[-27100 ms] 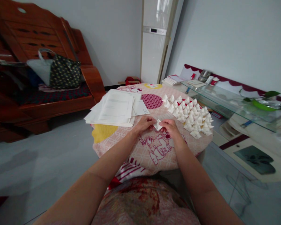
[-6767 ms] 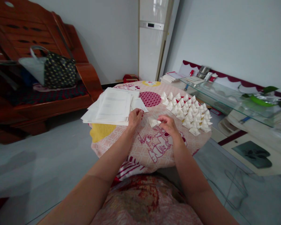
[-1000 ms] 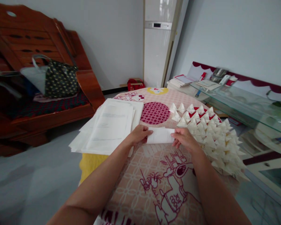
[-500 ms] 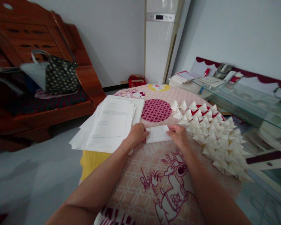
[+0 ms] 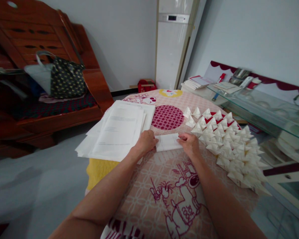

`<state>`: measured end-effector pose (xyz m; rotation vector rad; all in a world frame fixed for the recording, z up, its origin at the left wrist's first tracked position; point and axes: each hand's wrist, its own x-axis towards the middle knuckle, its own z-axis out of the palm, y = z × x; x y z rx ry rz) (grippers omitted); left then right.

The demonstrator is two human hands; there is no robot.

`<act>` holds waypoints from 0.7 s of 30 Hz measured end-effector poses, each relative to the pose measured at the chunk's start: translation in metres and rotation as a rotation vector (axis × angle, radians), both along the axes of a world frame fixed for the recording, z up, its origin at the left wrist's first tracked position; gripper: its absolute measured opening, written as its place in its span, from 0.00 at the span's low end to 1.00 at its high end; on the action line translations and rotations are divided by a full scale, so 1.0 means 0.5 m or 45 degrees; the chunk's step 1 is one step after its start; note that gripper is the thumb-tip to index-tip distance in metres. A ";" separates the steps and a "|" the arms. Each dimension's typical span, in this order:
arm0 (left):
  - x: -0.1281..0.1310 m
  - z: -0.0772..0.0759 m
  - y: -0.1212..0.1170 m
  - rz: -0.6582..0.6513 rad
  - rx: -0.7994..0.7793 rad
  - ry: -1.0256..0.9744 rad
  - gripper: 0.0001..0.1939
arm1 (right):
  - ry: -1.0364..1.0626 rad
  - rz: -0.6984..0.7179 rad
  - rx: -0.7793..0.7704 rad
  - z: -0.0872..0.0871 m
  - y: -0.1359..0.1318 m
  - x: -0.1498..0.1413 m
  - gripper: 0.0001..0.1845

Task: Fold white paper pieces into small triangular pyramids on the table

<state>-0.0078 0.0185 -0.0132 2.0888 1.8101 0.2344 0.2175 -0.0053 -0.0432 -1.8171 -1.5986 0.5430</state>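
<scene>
A folded sheet of white paper [image 5: 167,142] lies on the patterned tablecloth [image 5: 144,186], held at both ends. My left hand [image 5: 147,142] pinches its left end, and my right hand [image 5: 188,142] grips the right end between thumb and fingers. Just left of my left hand is a pile of printed sheets [image 5: 119,127], fanned unevenly. To the right of my right hand stand many folded paper pieces [image 5: 229,146], white and pointed, set close together in rows.
A glass-topped cabinet [image 5: 261,109] borders the table on the right, with a stack of booklets [image 5: 195,83] at its near corner. On the left is a wooden bench [image 5: 94,89] bearing a dotted bag [image 5: 68,78]. A tall white air conditioner [image 5: 171,53] stands behind.
The view has shifted very slightly. Both hands keep the same hold on the folded paper, with hardly any visible movement.
</scene>
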 end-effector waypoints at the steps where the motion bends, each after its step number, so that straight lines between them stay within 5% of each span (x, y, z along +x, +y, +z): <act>1: 0.000 -0.001 0.001 0.005 0.004 0.002 0.08 | 0.006 0.002 0.011 -0.002 0.001 0.001 0.11; 21: 0.001 -0.004 -0.002 -0.014 0.019 0.104 0.11 | -0.007 0.021 -0.002 -0.009 0.010 0.004 0.09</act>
